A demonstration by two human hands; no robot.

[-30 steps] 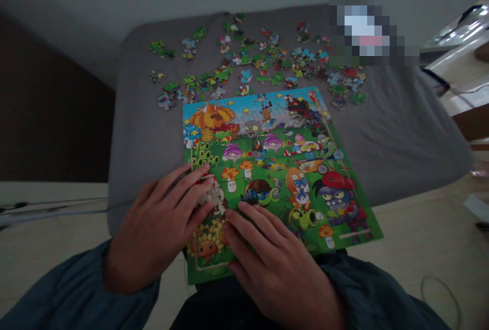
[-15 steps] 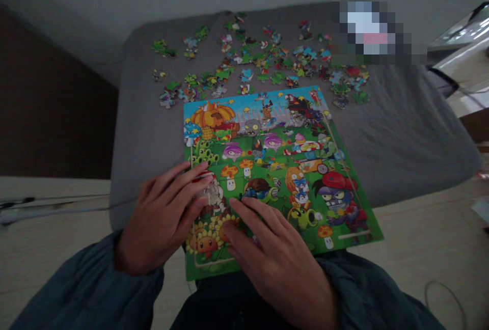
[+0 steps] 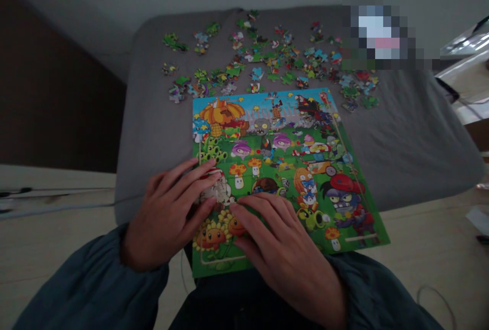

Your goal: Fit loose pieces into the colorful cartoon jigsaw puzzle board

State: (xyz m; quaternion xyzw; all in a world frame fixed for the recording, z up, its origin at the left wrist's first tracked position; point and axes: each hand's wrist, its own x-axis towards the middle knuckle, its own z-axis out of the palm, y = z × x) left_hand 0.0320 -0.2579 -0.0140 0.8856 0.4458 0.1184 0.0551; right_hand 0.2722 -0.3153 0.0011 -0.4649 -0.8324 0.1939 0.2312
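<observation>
— What has moved?
— Your right hand has shifted a little on the jigsaw puzzle. Its fingertips now lie just right of the printed sunflower, near your left hand.

— Am I gripping anything?
— Neither hand is clenched; both lie open and flat, fingers extended. Your left fingers rest beside the pale zombie figure near the puzzle's left edge. Whether they are pressing on a separate piece, I cannot tell.

— Where's the puzzle?
— Under both hands, at lower centre, its far part on the grey cushion. Loose puzzle pieces lie scattered on the cushion at upper centre, just beyond the far edge.
</observation>
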